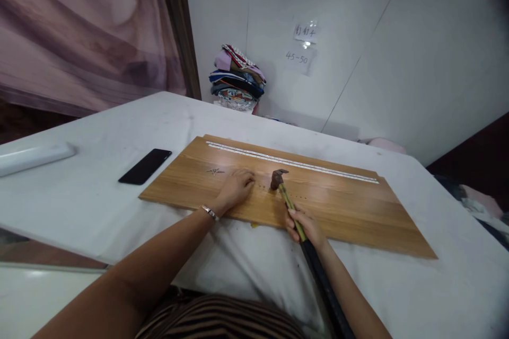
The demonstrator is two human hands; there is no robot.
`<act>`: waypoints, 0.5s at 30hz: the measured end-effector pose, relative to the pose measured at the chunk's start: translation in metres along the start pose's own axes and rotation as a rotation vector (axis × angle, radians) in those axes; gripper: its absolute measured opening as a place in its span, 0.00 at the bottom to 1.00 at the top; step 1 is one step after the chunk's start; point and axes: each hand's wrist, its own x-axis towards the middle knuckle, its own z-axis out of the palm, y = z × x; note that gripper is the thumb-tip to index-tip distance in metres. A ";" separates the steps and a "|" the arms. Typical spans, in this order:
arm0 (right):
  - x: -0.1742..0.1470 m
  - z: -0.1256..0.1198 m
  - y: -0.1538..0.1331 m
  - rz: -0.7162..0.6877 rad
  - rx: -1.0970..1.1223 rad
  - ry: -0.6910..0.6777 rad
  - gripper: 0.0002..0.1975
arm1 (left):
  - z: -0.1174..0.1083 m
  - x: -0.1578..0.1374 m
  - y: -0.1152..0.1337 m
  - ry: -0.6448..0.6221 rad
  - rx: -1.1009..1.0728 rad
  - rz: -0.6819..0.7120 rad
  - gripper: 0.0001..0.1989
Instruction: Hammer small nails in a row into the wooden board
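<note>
My right hand (306, 226) is wrapped round the handle of a claw hammer (293, 211), just below its rusty head. The head rests on or just above a wooden board (358, 212); which of these I cannot tell. My left hand (237, 188) lies on the board left of the hammer, its fingers curled together; anything between them is hidden. A row of small dark nail heads or holes (301, 197) runs along the board on both sides of the hammer head. Left of my left hand lies a small pile of nails (215, 171).
Two measuring strips (292, 162) run along the board's far side. On the white-covered table (95, 143) lie a black phone (145, 166) and, farther left, a white roll (35, 158). Folded clothes (237, 78) are stacked against the wall behind.
</note>
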 end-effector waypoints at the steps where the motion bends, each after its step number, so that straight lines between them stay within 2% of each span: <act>1: 0.000 0.000 0.000 -0.004 0.005 -0.002 0.19 | 0.000 0.000 0.000 -0.003 0.002 -0.001 0.08; 15: -0.001 0.001 0.004 -0.014 -0.033 -0.025 0.15 | 0.001 0.000 0.000 -0.008 0.005 -0.018 0.09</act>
